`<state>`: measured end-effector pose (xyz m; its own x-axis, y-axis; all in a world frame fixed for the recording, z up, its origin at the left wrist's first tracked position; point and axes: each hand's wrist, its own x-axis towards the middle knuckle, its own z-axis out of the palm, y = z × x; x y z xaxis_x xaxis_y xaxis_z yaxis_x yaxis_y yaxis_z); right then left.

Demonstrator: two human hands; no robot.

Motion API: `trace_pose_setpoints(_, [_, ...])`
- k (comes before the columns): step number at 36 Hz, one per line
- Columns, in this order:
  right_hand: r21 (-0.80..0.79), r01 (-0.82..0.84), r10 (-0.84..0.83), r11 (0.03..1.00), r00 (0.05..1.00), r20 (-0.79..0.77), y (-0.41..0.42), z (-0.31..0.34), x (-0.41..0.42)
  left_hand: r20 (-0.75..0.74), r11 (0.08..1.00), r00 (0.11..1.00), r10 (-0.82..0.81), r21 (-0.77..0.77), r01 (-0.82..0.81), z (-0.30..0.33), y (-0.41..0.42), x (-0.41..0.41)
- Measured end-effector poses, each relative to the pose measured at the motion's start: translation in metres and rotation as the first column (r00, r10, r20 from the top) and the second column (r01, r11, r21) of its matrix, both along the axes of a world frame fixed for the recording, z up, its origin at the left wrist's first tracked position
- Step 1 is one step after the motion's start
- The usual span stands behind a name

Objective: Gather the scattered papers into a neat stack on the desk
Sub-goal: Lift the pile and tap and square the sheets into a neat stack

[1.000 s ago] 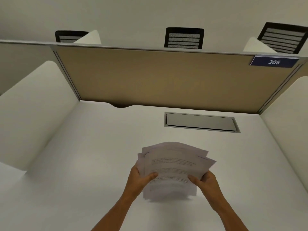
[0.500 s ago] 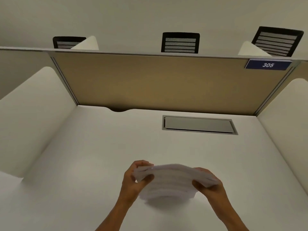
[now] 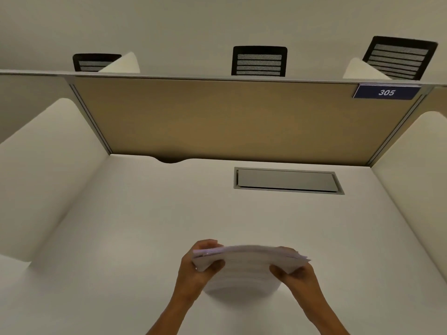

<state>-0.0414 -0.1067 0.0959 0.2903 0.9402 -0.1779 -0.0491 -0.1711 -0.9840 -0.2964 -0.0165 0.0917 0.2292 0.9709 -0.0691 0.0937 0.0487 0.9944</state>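
Note:
A bundle of white papers (image 3: 246, 264) stands on its long edge on the white desk (image 3: 135, 228), tilted away so I mostly see its top edges. My left hand (image 3: 196, 269) grips the bundle's left end, thumb in front and fingers behind. My right hand (image 3: 294, 274) grips the right end the same way. The sheet edges at the top are slightly uneven, fanning out at the right corner. The printed faces are hidden by the tilt.
A grey cable hatch (image 3: 287, 181) is set into the desk behind the papers. A tan partition panel (image 3: 229, 119) with a blue "305" label (image 3: 386, 92) closes the back; white side dividers (image 3: 41, 170) flank the desk. Black chair backs (image 3: 259, 61) show beyond.
The papers went from lying fanned with the print facing up to standing on edge between both hands. My hands shifted slightly toward me as the bundle tipped upright.

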Motion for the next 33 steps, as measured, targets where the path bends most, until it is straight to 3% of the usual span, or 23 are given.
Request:
trace_pose_setpoints(8, [-0.049,-0.007,0.009,0.999,1.0,0.028,0.005,-0.009,-0.002,-0.074,0.998,0.997,0.003,-0.058,-0.007,-0.007,0.003,-0.001])
trace_pose_setpoints(17, [-0.019,0.041,-0.042,0.999,0.999,-0.024,0.011,0.003,-0.006,0.016,1.0,0.999,0.027,-0.014,-0.027,0.005,0.003,0.001])
trace_pose_setpoints(20, [-0.026,-0.016,0.016,1.0,1.0,-0.015,0.009,0.002,-0.005,0.002,1.0,1.0,0.024,0.007,-0.024,-0.001,0.003,-0.004])
trace_pose_setpoints(27, [-0.122,-0.043,0.04,0.992,0.999,-0.026,0.015,-0.003,-0.009,-0.036,0.99,0.996,0.079,-0.118,-0.083,-0.005,-0.001,0.0])
trace_pose_setpoints(33, [-0.063,0.004,-0.005,0.998,1.0,-0.016,0.015,0.003,-0.01,0.004,0.995,0.997,0.081,-0.055,-0.08,0.008,-0.001,0.003])
